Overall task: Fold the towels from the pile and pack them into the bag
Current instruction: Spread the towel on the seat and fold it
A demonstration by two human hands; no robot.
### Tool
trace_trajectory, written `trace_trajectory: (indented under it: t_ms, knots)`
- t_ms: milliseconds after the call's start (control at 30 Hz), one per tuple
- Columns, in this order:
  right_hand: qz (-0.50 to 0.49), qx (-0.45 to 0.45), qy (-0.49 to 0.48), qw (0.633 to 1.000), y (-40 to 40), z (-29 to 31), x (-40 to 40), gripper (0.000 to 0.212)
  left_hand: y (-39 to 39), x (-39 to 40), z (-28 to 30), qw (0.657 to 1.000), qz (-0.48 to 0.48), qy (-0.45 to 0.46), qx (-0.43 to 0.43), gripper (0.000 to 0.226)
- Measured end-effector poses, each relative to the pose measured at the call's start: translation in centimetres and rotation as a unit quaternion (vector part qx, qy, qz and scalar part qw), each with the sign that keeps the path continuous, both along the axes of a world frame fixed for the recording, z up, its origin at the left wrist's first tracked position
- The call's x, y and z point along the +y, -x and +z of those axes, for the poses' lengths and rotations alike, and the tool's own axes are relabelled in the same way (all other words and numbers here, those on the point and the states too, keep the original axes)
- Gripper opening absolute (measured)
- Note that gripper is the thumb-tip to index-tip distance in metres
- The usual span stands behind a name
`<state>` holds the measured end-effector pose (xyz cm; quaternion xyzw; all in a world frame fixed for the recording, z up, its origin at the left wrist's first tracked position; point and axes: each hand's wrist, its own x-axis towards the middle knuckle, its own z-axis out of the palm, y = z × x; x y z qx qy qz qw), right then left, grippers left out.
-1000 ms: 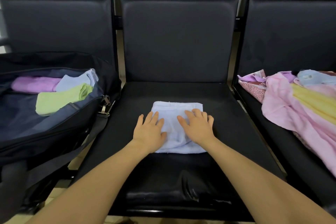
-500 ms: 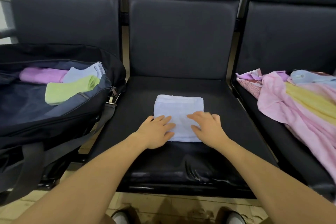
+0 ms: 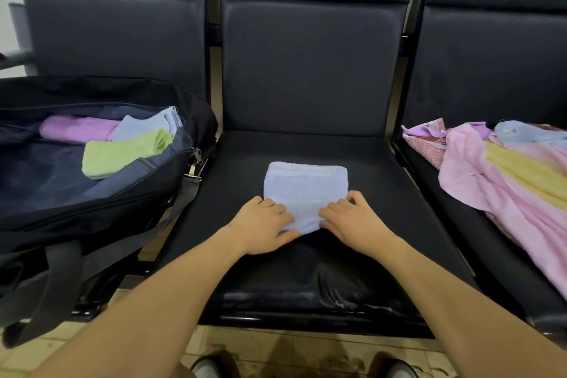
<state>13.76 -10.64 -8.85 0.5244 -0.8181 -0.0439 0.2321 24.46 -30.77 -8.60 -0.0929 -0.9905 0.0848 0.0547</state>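
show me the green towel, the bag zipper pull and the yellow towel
green towel (image 3: 122,154), head view, middle of its folded top
zipper pull (image 3: 196,157), head view, dark tab at the bag's near corner
yellow towel (image 3: 525,169), head view, middle of the strip in the pile

The bag (image 3: 101,193) at middle left is cut off by the left frame edge; its far end cannot be seen. Its rim hides the lower parts of the green towel (image 3: 122,153), the blue towel (image 3: 147,126) and the purple towel (image 3: 76,129) inside. The pile (image 3: 506,181) at right runs out past the right edge; its extent is undetermined. A small label (image 3: 511,131) on its top blue piece is too small to read. The near edge of the folded towel (image 3: 303,190) at centre lies under the left hand (image 3: 260,224) and right hand (image 3: 352,221). Both shoes (image 3: 208,367) are cropped by the bottom edge.
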Motion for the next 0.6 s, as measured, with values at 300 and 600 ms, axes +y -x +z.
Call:
trace_trajectory:
  t_ms: [300, 600]
  knots:
    - [-0.087, -0.113, -0.014, 0.99, 0.0, 1.6, 1.0, 0.023, 0.1, -0.1, -0.1, 0.997, 0.005, -0.027, 0.077, 0.017]
    - [-0.125, -0.313, 0.038, 0.941, 0.4, 1.7, 2.3, 0.013, -0.4, -0.8, 1.0, 0.947, 0.101, -0.3, 0.063, 0.022]
